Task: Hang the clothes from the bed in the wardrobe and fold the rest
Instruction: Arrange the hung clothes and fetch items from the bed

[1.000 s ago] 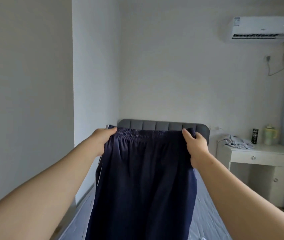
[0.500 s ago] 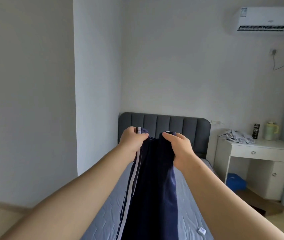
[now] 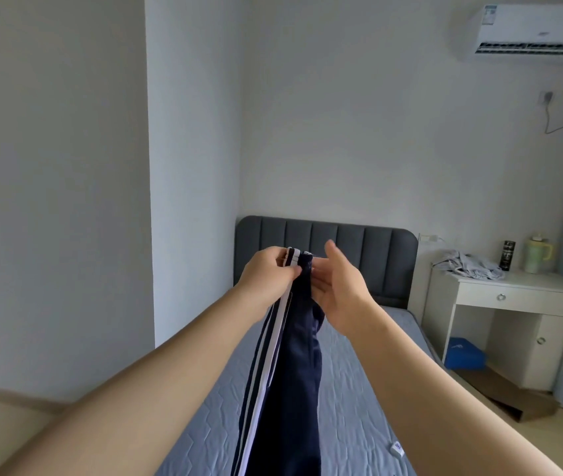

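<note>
Navy trousers [image 3: 287, 383] with white side stripes hang folded lengthwise in the air above the bed [image 3: 352, 400]. My left hand [image 3: 268, 276] grips both sides of the waistband together at the top. My right hand [image 3: 338, 290] is beside the waistband on its right, fingers straightened, its palm toward the fabric; it holds nothing. The trouser legs drop out of view at the bottom edge.
The bed has a grey quilted mattress and a dark grey headboard [image 3: 369, 249]. A white desk [image 3: 513, 297] at the right carries a crumpled grey garment [image 3: 469, 266], a black can and a pale jug. A blue box [image 3: 463, 353] sits under it. A small tag [image 3: 397, 449] lies on the mattress.
The hands came together, folding the spread waistband in half. The left hand took both sides, and the right hand let go and straightened its fingers.
</note>
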The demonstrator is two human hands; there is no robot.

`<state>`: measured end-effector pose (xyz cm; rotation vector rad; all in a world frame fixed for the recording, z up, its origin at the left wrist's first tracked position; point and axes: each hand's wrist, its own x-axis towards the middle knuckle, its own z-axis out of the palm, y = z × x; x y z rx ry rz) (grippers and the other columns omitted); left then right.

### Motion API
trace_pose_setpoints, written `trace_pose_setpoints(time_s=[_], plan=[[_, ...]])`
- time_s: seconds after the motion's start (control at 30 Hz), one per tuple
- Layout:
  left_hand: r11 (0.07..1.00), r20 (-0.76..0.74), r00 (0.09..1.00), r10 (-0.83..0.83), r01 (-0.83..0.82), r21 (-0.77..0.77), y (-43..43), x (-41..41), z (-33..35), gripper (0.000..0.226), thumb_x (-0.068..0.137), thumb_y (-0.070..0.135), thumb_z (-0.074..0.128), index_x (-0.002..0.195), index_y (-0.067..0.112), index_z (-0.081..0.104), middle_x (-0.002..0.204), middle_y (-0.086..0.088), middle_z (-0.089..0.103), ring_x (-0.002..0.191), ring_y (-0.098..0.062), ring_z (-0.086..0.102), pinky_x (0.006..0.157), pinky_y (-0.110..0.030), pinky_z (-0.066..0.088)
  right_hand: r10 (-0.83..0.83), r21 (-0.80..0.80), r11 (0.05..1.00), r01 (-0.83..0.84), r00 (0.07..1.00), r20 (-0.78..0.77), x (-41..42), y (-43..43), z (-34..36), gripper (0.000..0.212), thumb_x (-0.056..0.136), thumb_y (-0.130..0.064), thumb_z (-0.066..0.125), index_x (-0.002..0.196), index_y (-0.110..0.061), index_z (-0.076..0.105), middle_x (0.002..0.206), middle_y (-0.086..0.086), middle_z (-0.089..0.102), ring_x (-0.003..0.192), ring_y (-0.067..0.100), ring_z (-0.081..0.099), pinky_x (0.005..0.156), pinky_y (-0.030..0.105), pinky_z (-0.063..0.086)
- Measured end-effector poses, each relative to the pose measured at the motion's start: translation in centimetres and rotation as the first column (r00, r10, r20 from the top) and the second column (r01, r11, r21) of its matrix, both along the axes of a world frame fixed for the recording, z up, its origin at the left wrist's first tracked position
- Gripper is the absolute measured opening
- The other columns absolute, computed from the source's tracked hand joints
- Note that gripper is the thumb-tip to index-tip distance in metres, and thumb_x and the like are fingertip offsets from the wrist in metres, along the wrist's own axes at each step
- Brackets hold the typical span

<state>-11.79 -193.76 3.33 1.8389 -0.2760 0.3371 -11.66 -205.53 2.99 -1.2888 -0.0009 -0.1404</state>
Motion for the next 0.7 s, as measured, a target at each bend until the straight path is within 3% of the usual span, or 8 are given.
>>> trace_pose_setpoints(time_s=[0.1,0.23,0.33,0.4,0.5,0.57,0.63,0.7], plan=[[0.998,-0.011,0.999,-0.051,0.051,0.036,0.5,0.2,-0.2,0.035,0.072,0.010,0.076,0.102,0.021,0.062,0.097,0.001,0.067,0.092,-0.015,0.063,0.085,-0.031,0.052,0.146,0.073,0.986,-0.147,0.989,0.016,0.0,-0.2,0.1,0.045,0.099,-0.030,0.038,0.082,-0.003,0.069,0.074,0.007,0.074,0.077,0.018,0.068,0.068,0.025,0.053],[0.984,0.038,0.986,0.165,-0.167,0.061,0.8,0.8,0.1,0.024,0.071,0.004,0.069,0.084,0.022,0.060,0.083,0.004,0.062,0.081,-0.016,0.060,0.076,-0.030,0.050,0.210,0.041,0.976,-0.213,0.975,0.070,-0.2,-0.2,0.4,0.025,0.089,0.001,0.043,0.087,0.000,0.068,0.087,0.013,0.072,0.083,0.022,0.069,0.075,0.026,0.056],[0.986,-0.011,0.993,0.119,-0.120,-0.114,1.6,1.1,0.8,0.026,0.075,-0.005,0.056,0.073,0.021,0.059,0.076,0.001,0.061,0.076,-0.018,0.057,0.073,-0.028,0.048,0.019,-0.212,0.977,0.000,0.996,0.090,0.0,-0.5,0.1,0.031,0.086,0.008,0.041,0.085,-0.010,0.066,0.091,0.008,0.066,0.079,0.015,0.062,0.069,0.021,0.052],[0.975,-0.017,0.999,0.045,-0.048,-0.218,2.2,1.2,1.6,0.025,0.076,-0.009,0.050,0.073,0.015,0.059,0.077,-0.004,0.058,0.077,-0.021,0.055,0.073,-0.029,0.045,-0.163,-0.359,0.913,0.195,0.979,0.119,0.5,-1.1,-0.3,0.030,0.084,0.003,0.048,0.107,-0.014,0.058,0.109,0.005,0.058,0.088,0.014,0.057,0.069,0.022,0.046],[0.922,-0.008,0.994,-0.108,0.097,-0.375,3.2,1.2,3.5,0.024,0.080,-0.013,0.042,0.081,0.006,0.057,0.076,-0.009,0.054,0.069,-0.021,0.053,0.063,-0.025,0.048,-0.101,-0.306,0.948,0.094,0.995,-0.007,1.4,-2.1,-1.2,0.070,0.082,-0.012,0.065,0.142,-0.021,0.030,0.133,0.003,0.042,0.122,0.024,0.045,0.088,0.031,0.035],[0.895,0.013,0.977,-0.211,0.199,-0.400,4.0,1.2,4.8,0.027,0.081,-0.014,0.037,0.089,0.003,0.056,0.079,-0.012,0.053,0.069,-0.021,0.052,0.065,-0.027,0.047,0.059,-0.233,0.970,-0.070,0.997,-0.050,1.8,-2.1,-1.1,0.061,0.081,-0.018,0.067,0.136,-0.015,0.040,0.126,0.003,0.057,0.115,0.022,0.055,0.091,0.032,0.042],[0.900,0.019,0.964,-0.263,0.253,-0.356,4.7,1.3,6.0,0.029,0.082,-0.013,0.035,0.092,0.005,0.056,0.085,-0.013,0.052,0.075,-0.023,0.051,0.071,-0.030,0.045,0.160,-0.191,0.968,-0.160,0.987,-0.019,2.2,-1.9,0.1,0.031,0.081,-0.014,0.068,0.111,-0.008,0.063,0.099,0.005,0.073,0.090,0.020,0.069,0.074,0.030,0.053],[0.934,0.007,0.969,-0.246,0.239,-0.266,5.3,1.5,7.1,0.029,0.085,-0.011,0.037,0.098,0.008,0.055,0.088,-0.011,0.053,0.078,-0.021,0.052,0.070,-0.028,0.045,0.148,-0.152,0.979,-0.139,0.988,0.051,2.4,-1.8,1.8,0.015,0.080,-0.010,0.071,0.094,-0.008,0.069,0.083,0.006,0.075,0.075,0.020,0.072,0.062,0.029,0.056]])
